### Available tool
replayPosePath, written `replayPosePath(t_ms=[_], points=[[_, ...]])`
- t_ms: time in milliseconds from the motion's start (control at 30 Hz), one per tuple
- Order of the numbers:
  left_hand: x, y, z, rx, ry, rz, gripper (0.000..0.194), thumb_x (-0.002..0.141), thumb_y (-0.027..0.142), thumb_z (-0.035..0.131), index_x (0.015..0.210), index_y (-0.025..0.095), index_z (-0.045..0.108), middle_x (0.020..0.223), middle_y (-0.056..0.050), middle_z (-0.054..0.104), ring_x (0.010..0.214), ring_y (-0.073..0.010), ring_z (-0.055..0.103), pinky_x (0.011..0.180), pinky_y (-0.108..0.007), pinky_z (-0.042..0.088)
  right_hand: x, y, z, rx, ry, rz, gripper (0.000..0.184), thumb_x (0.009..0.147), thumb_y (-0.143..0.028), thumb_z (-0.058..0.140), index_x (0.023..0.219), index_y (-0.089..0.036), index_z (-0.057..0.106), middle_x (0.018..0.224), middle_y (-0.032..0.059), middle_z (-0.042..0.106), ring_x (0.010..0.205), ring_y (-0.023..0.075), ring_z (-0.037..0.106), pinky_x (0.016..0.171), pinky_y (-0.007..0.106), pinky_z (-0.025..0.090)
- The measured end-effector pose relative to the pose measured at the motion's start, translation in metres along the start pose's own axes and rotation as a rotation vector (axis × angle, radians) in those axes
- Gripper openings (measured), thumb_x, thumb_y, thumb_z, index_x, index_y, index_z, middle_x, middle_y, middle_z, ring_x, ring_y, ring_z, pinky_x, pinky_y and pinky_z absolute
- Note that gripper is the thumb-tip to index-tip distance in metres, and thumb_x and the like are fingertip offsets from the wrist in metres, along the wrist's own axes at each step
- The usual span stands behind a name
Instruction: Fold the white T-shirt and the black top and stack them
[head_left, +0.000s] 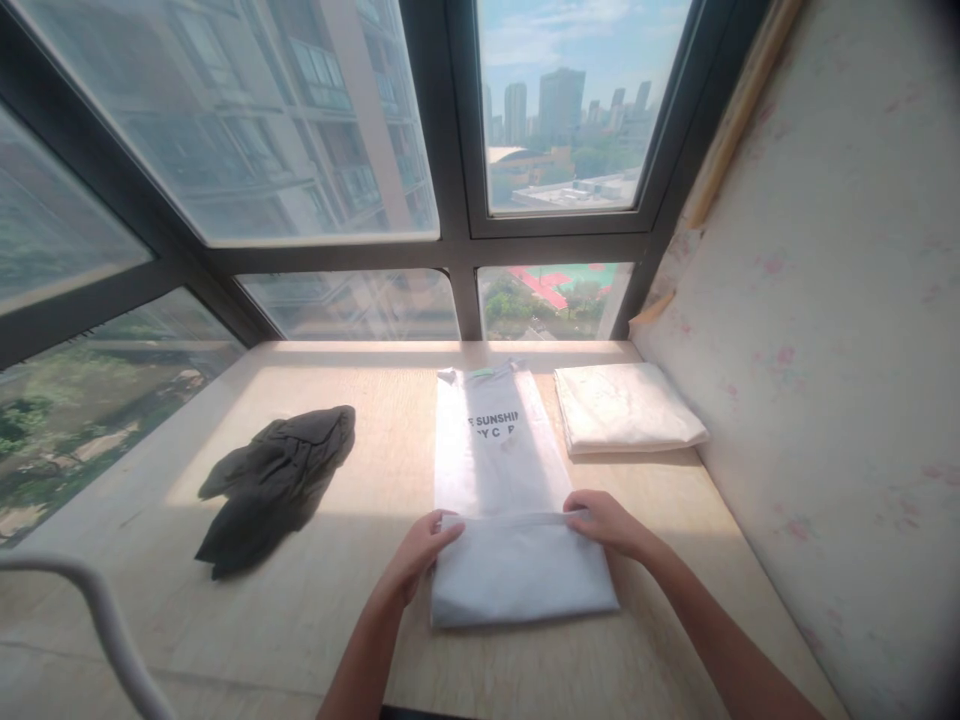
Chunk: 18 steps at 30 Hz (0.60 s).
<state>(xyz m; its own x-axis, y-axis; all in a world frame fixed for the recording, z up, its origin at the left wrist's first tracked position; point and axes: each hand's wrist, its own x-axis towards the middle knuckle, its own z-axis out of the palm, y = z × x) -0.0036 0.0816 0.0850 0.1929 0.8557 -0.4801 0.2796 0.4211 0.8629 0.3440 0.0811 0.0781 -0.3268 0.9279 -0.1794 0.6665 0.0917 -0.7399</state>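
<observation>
A white T-shirt with black lettering lies on the pale wooden platform, folded into a long strip. Its near end is turned over into a flap. My left hand pinches the left corner of that flap's edge. At the right corner my right hand grips the same edge. Both hands have their fingers closed on the cloth.
A crumpled dark grey garment lies to the left. A folded cream cloth sits at the back right beside the padded floral wall. Large windows run behind the platform. A white curved bar stands at the lower left.
</observation>
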Motion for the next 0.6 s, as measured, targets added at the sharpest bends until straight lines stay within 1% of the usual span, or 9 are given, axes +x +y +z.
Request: replayPosePath(t_ms=[100, 167, 233, 333, 400, 500, 600], points=[[-0.003, -0.006, 0.008, -0.066, -0.016, 0.025, 0.050, 0.071, 0.053, 0.075, 0.103, 0.015, 0.068, 0.106, -0.011, 0.074, 0.098, -0.0271, 0.066, 0.081, -0.034, 0.050, -0.005, -0.001, 0.002, 0.074, 0.030, -0.015, 0.017, 0.083, -0.023, 0.054, 0.090, -0.020, 0.069, 0.095, 0.0046, 0.074, 0.093, 0.0228, 0.067, 0.082, 0.033, 0.049], [-0.003, -0.009, 0.012, -0.098, -0.007, 0.040, 0.051, 0.069, 0.051, 0.076, 0.104, 0.015, 0.068, 0.104, -0.011, 0.074, 0.096, -0.0271, 0.066, 0.081, -0.035, 0.050, -0.007, -0.002, 0.003, 0.088, 0.039, -0.030, 0.018, 0.083, -0.023, 0.053, 0.091, -0.020, 0.069, 0.097, 0.0053, 0.074, 0.094, 0.0235, 0.067, 0.084, 0.034, 0.050], [-0.004, -0.010, 0.012, -0.121, 0.009, 0.055, 0.047, 0.070, 0.050, 0.075, 0.101, 0.016, 0.067, 0.099, -0.008, 0.074, 0.091, -0.0247, 0.066, 0.078, -0.033, 0.049, -0.009, -0.004, 0.000, 0.083, 0.048, -0.046, 0.018, 0.083, -0.022, 0.054, 0.092, -0.020, 0.069, 0.098, 0.0053, 0.074, 0.095, 0.0240, 0.067, 0.086, 0.035, 0.050], [-0.006, -0.001, 0.006, -0.176, 0.010, 0.106, 0.039, 0.074, 0.048, 0.074, 0.095, 0.017, 0.064, 0.089, -0.004, 0.071, 0.083, -0.0202, 0.065, 0.073, -0.029, 0.047, -0.009, -0.013, -0.014, 0.088, 0.078, -0.083, 0.018, 0.085, -0.024, 0.055, 0.093, -0.021, 0.070, 0.098, 0.0048, 0.074, 0.094, 0.0236, 0.067, 0.085, 0.034, 0.050], [-0.005, 0.013, -0.002, -0.215, 0.017, 0.158, 0.037, 0.077, 0.046, 0.073, 0.098, 0.017, 0.064, 0.089, -0.003, 0.071, 0.083, -0.0194, 0.064, 0.074, -0.028, 0.047, -0.004, -0.021, -0.030, 0.084, 0.115, -0.119, 0.017, 0.087, -0.026, 0.056, 0.095, -0.022, 0.070, 0.097, 0.0048, 0.074, 0.093, 0.0233, 0.067, 0.083, 0.033, 0.051], [0.009, 0.041, -0.014, -0.223, 0.044, 0.210, 0.041, 0.077, 0.044, 0.073, 0.106, 0.017, 0.065, 0.098, -0.006, 0.073, 0.089, -0.0217, 0.066, 0.077, -0.030, 0.050, 0.022, -0.034, -0.055, 0.048, 0.153, -0.179, 0.019, 0.088, -0.028, 0.055, 0.096, -0.021, 0.070, 0.098, 0.0046, 0.074, 0.094, 0.0225, 0.067, 0.083, 0.032, 0.050], [0.037, 0.065, -0.021, -0.198, 0.056, 0.214, 0.048, 0.073, 0.048, 0.072, 0.107, 0.015, 0.067, 0.097, -0.009, 0.074, 0.089, -0.0247, 0.068, 0.077, -0.034, 0.052, 0.070, -0.042, -0.070, -0.066, 0.149, -0.180, 0.022, 0.089, -0.023, 0.051, 0.100, -0.020, 0.070, 0.103, 0.0041, 0.074, 0.097, 0.0207, 0.066, 0.086, 0.030, 0.049]])
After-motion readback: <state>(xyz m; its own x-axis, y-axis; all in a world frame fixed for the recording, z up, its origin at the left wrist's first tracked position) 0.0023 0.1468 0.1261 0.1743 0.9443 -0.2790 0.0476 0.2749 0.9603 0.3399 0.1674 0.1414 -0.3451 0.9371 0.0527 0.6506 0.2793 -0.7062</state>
